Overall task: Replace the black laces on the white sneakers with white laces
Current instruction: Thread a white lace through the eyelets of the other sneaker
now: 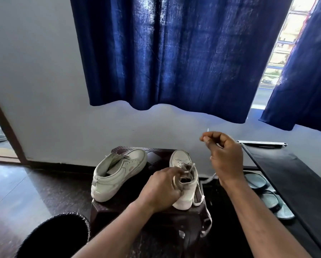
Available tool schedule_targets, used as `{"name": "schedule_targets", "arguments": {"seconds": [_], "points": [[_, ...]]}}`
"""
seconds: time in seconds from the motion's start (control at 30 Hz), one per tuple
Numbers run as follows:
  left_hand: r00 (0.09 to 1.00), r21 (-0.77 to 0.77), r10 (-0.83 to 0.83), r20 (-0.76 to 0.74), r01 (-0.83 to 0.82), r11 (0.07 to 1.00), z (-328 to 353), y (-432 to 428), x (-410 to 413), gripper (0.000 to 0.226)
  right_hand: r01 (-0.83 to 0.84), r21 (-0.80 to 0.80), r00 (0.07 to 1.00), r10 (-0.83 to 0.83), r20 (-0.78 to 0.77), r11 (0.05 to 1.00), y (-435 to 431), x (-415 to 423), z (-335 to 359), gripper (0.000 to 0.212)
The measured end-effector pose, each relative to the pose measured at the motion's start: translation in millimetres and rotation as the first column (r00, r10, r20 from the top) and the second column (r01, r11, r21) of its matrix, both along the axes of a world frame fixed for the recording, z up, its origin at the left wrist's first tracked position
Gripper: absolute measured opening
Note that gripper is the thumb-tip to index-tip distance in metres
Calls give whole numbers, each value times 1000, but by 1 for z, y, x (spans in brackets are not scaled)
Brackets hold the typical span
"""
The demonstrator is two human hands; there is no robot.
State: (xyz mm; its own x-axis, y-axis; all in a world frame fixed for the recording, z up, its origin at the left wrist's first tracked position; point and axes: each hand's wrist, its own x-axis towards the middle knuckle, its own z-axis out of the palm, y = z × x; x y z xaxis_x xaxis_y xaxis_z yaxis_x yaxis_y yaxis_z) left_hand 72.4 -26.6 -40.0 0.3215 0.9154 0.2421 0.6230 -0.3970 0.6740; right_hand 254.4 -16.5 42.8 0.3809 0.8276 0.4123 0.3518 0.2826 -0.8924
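**Item 1: white low-top sneaker, part-laced (182, 159).** It stands upright on the right half of the dark brown moulded stool (118, 211). The toe points away from you toward the wall, and the long axis runs near to far. Your left hand (161, 189) is clenched on the collar beside the upper eyelets, probably to steady the shoe against the pull.

**Item 2: flat white shoelace (200, 199).** It is crossed through the eyelets, and the slack trails down the shoe's right flank. Your right hand (224, 155), raised well above the shoe, pinches the free end between thumb and fingertips, seemingly to draw the slack through.

**Item 3: second white sneaker (118, 174).** It sits on the left half of the stool, untouched, canted sideways. The heel is near you and the toe points away and to the right.
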Motion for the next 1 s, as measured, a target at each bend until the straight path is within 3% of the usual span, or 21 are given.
{"name": "schedule_targets", "arguments": {"seconds": [0.07, 0.1, 0.17, 0.2, 0.33, 0.43, 0.6, 0.8, 0.9, 1.0], "points": [[994, 39, 103, 45, -105, 994, 6, 5, -18, 45, -91, -84, 992, 97, 78, 992, 5, -20, -1, 3], [978, 139, 207, 11, -207, 969, 10, 9, -30, 38, -132, -129, 981, 149, 128, 983, 8, -34, -7, 3], [896, 410, 425, -131, -341, 846, 19, 20, -58, 26, -189, -152, 963, 214, 165, 970, 12, -62, -23, 13], [840, 451, 494, -223, -360, 817, 24, 26, -73, 25, -211, -155, 958, 236, 166, 965, 13, -76, -32, 18], [674, 214, 422, -606, -373, 903, 37, 49, -111, 32, -256, -254, 943, 299, 147, 933, 14, -126, -60, 15], [599, 209, 327, -731, -260, 943, 40, 63, -113, 35, -239, -387, 948, 301, 106, 890, 16, -145, -75, 23], [689, 37, 194, -698, -236, 971, 43, 76, -101, 35, -180, -425, 953, 264, 147, 887, 17, -149, -99, 26], [840, -13, 249, -482, -291, 957, 29, 64, -101, 33, -146, -377, 985, 170, 32, 914, 19, -144, -124, 21], [859, -87, 293, -421, -359, 929, 25, 52, -99, 24, -115, -349, 987, 145, 62, 930, 15, -146, -132, 10], [887, -175, 287, -362, -368, 913, 28, 48, -96, 18, -153, -307, 987, 160, -2, 939, 7, -144, -134, 15]]}}
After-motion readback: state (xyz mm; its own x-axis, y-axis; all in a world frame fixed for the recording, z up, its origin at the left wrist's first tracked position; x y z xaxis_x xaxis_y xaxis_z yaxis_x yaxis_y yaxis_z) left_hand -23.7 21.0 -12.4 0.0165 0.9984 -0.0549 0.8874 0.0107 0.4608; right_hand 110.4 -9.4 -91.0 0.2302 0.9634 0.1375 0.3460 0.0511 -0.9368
